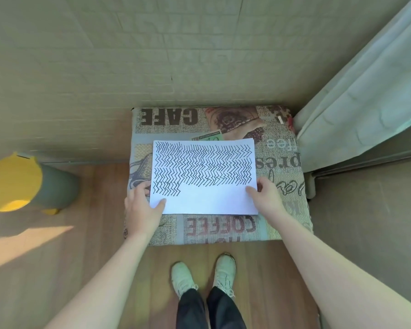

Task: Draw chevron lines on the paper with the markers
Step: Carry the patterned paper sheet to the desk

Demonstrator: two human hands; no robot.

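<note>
A white sheet of paper lies on a small table covered with a coffee-print cloth. Black chevron rows fill its upper two thirds, and a short row begins at the lower left. My left hand holds the sheet's lower left corner, thumb on top and fingers at the left edge. At the right edge my right hand pinches the sheet the same way, thumb on the paper. I see no marker in either hand. A small white object lies at the table's far right corner; I cannot tell what it is.
A grey bin with a yellow lid stands on the wooden floor to the left. A pale curtain hangs at the right beside the table. A brick-pattern wall is directly behind it. My feet in white shoes stand before the table's near edge.
</note>
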